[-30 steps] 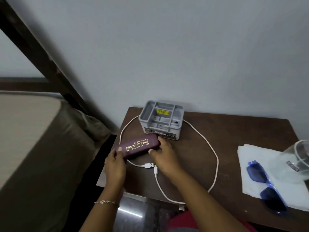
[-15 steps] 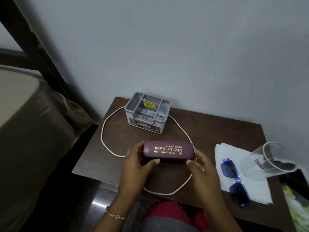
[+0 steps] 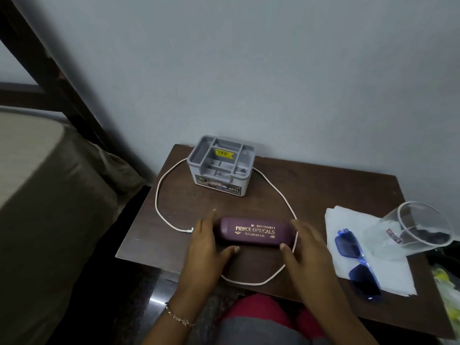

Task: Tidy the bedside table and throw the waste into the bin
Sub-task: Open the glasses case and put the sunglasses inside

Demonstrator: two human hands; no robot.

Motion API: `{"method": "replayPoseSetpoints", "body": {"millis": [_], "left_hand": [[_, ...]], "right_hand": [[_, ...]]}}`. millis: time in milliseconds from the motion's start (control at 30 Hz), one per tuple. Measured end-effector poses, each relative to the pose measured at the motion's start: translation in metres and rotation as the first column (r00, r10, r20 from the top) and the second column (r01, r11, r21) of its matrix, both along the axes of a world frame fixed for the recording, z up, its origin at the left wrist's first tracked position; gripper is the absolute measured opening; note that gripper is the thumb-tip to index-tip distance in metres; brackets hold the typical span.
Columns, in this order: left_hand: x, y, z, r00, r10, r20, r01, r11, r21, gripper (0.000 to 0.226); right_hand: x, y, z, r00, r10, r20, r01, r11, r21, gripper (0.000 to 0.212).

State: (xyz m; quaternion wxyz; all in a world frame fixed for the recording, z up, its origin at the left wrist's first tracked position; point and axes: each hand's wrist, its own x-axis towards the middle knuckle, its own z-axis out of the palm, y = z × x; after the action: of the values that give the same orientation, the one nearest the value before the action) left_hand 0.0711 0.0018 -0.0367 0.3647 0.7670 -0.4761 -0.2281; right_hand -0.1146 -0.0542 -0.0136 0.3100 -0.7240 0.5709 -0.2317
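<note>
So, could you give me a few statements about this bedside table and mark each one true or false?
1. The maroon glasses case lies between the left hand and the right hand. True.
2. The blue sunglasses sit inside the grey organiser. False: they lie on the white paper at the right side of the table.
3. The clear cup stands upright. False: it lies on its side.
4. The white cable lies in a loop on the table. True.
</note>
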Motion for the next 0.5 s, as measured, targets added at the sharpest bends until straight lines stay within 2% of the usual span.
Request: {"method": "replayPoseSetpoints", "body": {"millis": [100,167,267,400,500], "left_hand": [[0.011,-0.007,-0.006,0.992,-0.085,0.094,0.084,0.996,0.015,0.094],[0.014,-0.011,-0.012,0.98,-0.147,0.137,0.144,0.989,0.028,0.088],[0.017,-0.01,-0.02,0.979,-0.18,0.098,0.182,0.983,-0.019,0.074],[0.019,-0.005,-0.021,0.987,-0.16,0.013,0.16,0.984,-0.077,0.064],[0.019,-0.003,-0.021,0.988,-0.154,-0.002,0.153,0.984,-0.086,0.065]], "right_hand": [[0.014,-0.005,0.006,0.939,0.286,-0.189,-0.308,0.946,-0.101,0.055],[0.023,-0.009,0.002,0.868,0.365,-0.337,-0.431,0.891,-0.143,0.062],[0.034,-0.012,-0.005,0.778,0.359,-0.516,-0.519,0.829,-0.205,0.06],[0.041,-0.014,-0.011,0.699,0.256,-0.668,-0.599,0.718,-0.353,0.018],[0.043,-0.015,-0.017,0.624,0.237,-0.745,-0.643,0.697,-0.317,0.025]]}}
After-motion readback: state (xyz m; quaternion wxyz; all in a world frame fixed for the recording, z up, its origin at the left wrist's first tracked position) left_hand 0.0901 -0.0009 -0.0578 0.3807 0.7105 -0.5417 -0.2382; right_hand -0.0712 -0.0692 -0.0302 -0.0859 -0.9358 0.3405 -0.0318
